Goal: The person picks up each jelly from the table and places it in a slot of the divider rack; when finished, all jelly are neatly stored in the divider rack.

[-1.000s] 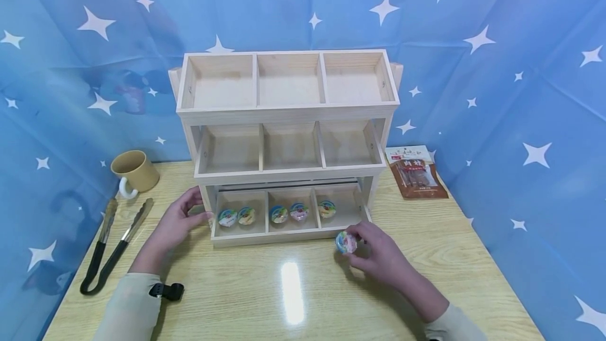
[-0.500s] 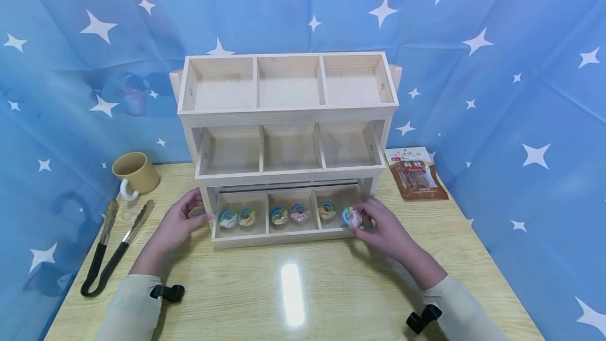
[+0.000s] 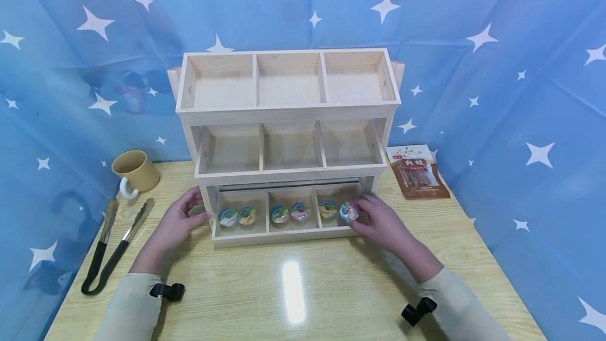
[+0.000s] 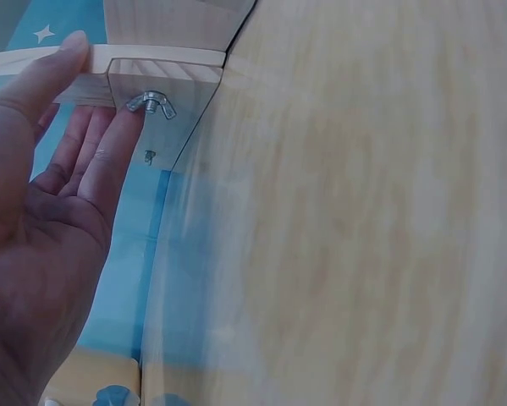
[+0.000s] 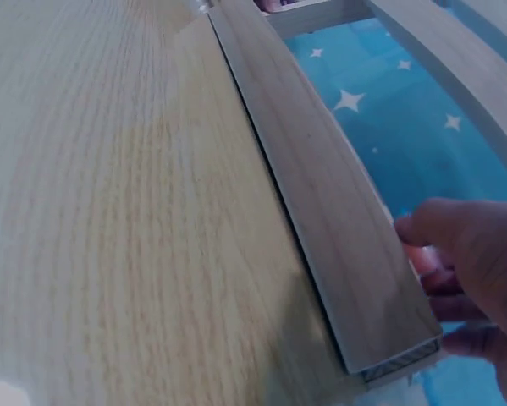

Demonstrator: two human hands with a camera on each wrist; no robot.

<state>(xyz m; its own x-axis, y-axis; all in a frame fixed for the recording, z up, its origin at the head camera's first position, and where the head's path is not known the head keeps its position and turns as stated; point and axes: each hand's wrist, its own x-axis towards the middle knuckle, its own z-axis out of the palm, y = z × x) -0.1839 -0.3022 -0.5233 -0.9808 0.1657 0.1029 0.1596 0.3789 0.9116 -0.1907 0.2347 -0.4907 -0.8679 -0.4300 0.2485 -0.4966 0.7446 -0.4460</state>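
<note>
A three-tier wooden rack [image 3: 289, 116] stands upright, each tier split into three compartments. My right hand [image 3: 384, 224] pinches a jelly cup [image 3: 348, 211] with a pink and blue lid inside the bottom tier's right compartment. Beside that cup is a yellow-lidded jelly cup [image 3: 327, 209]. Two jelly cups [image 3: 289, 213] sit in the middle compartment and two more jelly cups [image 3: 237, 217] in the left one. My left hand [image 3: 180, 220] holds the bottom tier's left end; in the left wrist view, its fingers lie by a wing nut [image 4: 152, 103]. In the right wrist view the front board [image 5: 321, 186] mostly hides the held cup.
A tan mug [image 3: 136, 171] and black-handled tongs [image 3: 113, 249] lie left of the rack on the wooden table [image 3: 227, 293]. To the right lies a brown snack packet [image 3: 418, 173]. A blue star-patterned cloth [image 3: 492, 93] hangs close behind and at both sides.
My right hand has carried the jelly cup from in front of the bottom tier into its right compartment, then slightly left toward the yellow-lidded cup. My left hand stays in place.
</note>
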